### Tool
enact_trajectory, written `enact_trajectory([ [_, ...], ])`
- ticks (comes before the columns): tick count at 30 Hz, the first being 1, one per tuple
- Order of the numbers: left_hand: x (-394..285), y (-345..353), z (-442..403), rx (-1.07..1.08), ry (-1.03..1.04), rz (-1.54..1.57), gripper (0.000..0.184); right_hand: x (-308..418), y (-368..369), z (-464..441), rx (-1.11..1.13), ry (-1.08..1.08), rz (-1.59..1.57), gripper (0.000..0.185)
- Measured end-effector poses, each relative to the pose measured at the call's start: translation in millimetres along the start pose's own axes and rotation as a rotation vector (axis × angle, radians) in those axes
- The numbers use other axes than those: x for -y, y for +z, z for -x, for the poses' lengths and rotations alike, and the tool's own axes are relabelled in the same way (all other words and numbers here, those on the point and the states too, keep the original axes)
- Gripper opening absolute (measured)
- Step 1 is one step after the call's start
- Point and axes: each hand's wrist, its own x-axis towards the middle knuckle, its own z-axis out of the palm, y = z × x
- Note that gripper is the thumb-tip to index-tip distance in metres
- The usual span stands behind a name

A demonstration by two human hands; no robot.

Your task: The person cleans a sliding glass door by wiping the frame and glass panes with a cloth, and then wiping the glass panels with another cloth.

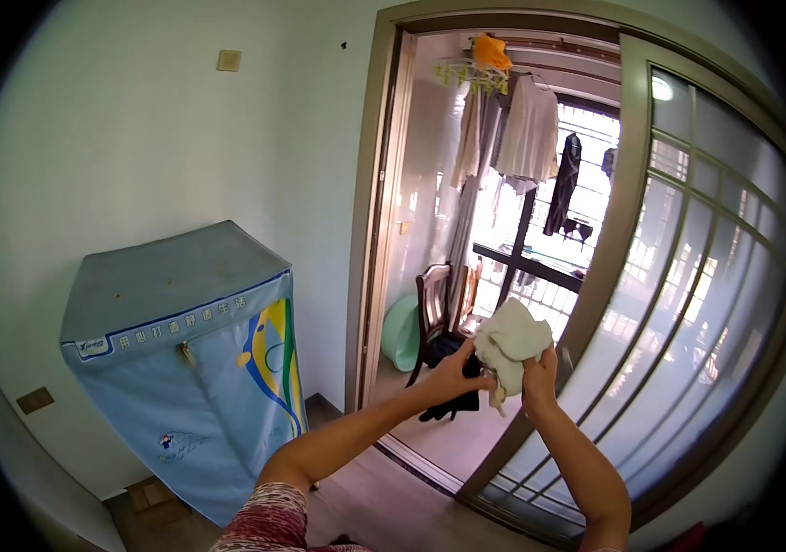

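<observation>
A pale cream cloth [512, 333], bunched and folded over itself, is held up in front of the open doorway. My right hand [540, 379] grips its lower right side, with the thumb pressed against the fabric. At its left edge, my left hand [453, 375] holds the cloth between thumb and fingers; some fingertips are hidden by it. A loose end of the fabric hangs down between both hands. What kind of cloth it is cannot be made out.
A blue fabric wardrobe [181, 386] stands at the left. On the right is a sliding glass door [687, 258]. Beyond the doorway are a wooden chair [431, 304] with dark cloth on it, a green basin [401, 333] and hanging clothes [529, 129].
</observation>
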Motion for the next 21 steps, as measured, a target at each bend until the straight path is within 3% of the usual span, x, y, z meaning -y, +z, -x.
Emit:
enact_trajectory([
  [1,15,-7,-18,-0.070,0.012,-0.071,0.083,-13,11,-19,0.011,0.001,-0.010,0.035],
  [3,12,-34,-46,-0.099,-0.118,0.017,0.081,-38,38,-61,0.097,-0.290,0.206,0.039],
  [8,37,-115,-117,-0.263,-0.076,0.148,0.058,-56,119,-155,0.190,-0.414,0.268,0.049],
  [11,53,-171,-150,-0.408,0.069,0.364,0.055,-75,169,-224,0.200,-0.488,0.365,0.051],
  [16,145,-265,-208,-0.649,0.168,0.383,0.052,-65,257,-293,0.161,-0.555,0.465,0.042],
  [17,158,-280,-213,-0.708,0.091,0.288,0.053,-65,272,-308,0.159,-0.559,0.459,0.042],
  [19,184,-297,-223,-0.798,0.127,-0.118,0.059,-63,294,-332,0.188,-0.629,0.568,0.043],
  [21,223,-321,-235,-0.871,-0.032,-0.419,0.064,-75,325,-367,0.177,-0.657,0.529,0.041],
])
